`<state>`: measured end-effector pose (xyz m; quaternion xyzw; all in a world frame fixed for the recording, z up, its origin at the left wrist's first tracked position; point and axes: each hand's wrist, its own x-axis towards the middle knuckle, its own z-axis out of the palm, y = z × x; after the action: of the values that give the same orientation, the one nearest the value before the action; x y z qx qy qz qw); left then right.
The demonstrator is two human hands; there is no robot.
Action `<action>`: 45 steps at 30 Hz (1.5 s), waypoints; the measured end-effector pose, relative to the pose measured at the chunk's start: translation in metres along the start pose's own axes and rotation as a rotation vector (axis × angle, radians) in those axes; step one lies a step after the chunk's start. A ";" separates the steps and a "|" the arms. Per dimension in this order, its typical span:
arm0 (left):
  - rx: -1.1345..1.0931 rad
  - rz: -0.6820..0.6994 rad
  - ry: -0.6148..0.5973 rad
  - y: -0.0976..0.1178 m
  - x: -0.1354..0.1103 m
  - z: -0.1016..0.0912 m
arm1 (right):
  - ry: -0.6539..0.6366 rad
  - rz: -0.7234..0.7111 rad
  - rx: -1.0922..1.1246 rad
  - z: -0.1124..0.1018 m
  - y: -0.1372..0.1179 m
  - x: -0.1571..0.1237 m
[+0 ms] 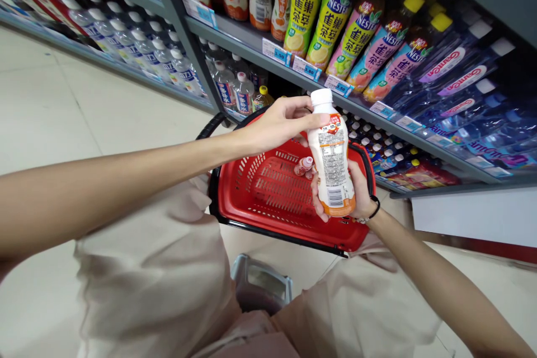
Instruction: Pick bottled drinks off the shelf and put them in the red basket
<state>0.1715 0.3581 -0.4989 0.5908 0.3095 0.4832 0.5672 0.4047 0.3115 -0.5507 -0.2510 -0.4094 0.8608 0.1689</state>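
A white drink bottle (333, 162) with a white cap and an orange base is held upright over a red shopping basket (268, 201). My right hand (356, 193) wraps around its lower half from behind, a black band on the wrist. My left hand (281, 123) pinches the bottle near its neck with thumb and fingers. The bottle's label with small print and a barcode faces me. Inside the basket lies a small pale bottle (302, 165).
Grey store shelves (247, 33) run along the right, stocked with Nestea bottles (331, 17), blue water bottles (461, 84) and clear water bottles (138, 45). Price tags (306, 67) line the shelf edges. Pale tiled floor (46, 106) lies to the left. My beige-clad knees (168, 279) are below.
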 end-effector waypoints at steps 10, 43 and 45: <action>-0.027 0.059 -0.075 -0.004 0.000 -0.004 | 0.009 -0.009 -0.018 -0.001 0.000 0.000; 0.092 0.049 0.013 -0.004 0.001 -0.006 | -0.002 -0.015 -0.013 -0.003 0.002 0.001; 0.107 0.048 0.013 -0.004 0.000 -0.006 | 0.001 -0.012 -0.012 -0.003 0.002 0.001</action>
<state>0.1666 0.3613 -0.5034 0.6246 0.3243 0.4831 0.5209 0.4051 0.3128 -0.5541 -0.2500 -0.4158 0.8572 0.1727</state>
